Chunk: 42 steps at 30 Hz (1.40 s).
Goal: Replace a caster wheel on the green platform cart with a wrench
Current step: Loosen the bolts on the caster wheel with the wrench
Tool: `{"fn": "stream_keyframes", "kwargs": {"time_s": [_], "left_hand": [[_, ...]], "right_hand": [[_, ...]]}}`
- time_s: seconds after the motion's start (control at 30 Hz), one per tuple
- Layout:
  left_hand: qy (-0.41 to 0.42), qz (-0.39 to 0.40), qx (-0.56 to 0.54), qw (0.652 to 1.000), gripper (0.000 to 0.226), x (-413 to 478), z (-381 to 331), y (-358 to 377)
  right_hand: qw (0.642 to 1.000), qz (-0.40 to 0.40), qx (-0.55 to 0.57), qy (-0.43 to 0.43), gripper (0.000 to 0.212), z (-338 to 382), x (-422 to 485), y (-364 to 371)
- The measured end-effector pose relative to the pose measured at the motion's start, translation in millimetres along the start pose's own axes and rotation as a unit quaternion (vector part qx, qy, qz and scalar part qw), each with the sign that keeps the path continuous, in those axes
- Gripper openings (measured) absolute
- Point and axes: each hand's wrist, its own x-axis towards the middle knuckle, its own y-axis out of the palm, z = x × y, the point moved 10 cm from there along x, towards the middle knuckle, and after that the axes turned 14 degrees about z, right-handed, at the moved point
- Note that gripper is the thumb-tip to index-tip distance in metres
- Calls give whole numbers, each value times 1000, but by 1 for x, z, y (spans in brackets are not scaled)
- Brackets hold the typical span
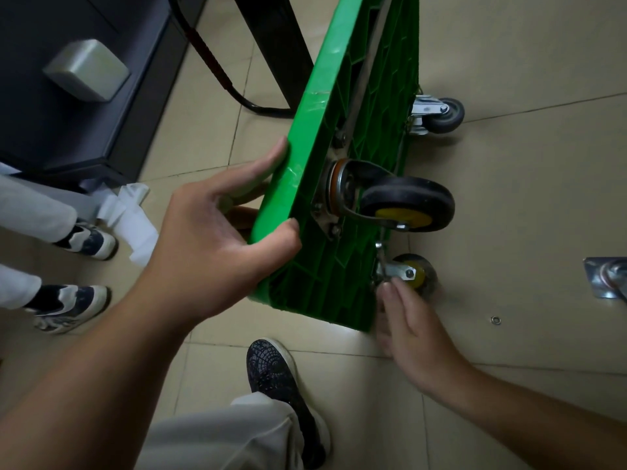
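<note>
The lower caster (414, 271) sits straight ahead of the right hand (407, 320), fingers (395, 287) touching it, can't tell if they're pinching. The left hand (217, 232) grips the green cart (339, 96) by its edge.

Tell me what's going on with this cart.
A person holds the green plastic platform cart on its edge on the tiled floor, left hand gripping its near corner. Fingertips of the right hand touch the metal bracket of the small yellow-hubbed caster wheel nearest the floor. A loose silver caster plate and a metal washer lie on the tiles nearby. No wrench is in view.
</note>
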Motion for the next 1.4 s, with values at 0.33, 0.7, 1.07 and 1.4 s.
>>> {"fn": "stream_keyframes", "kwargs": {"time_s": [0.33,0.7,1.07,1.4], "left_hand": [[8,-3,-5,1000,75,0,1,1],[4,-6,-19,1000,74,0,2,2],[18,-10,-6,1000,72,1,0,1],[8,-5,-9,1000,72,1,3,2]], "right_hand": [[941,61,314,110,37,48,-20,77],[925,75,351,126,37,63,-20,84],[950,142,248,126,37,72,-9,82],[984,115,113,76,35,56,-1,74]]}}
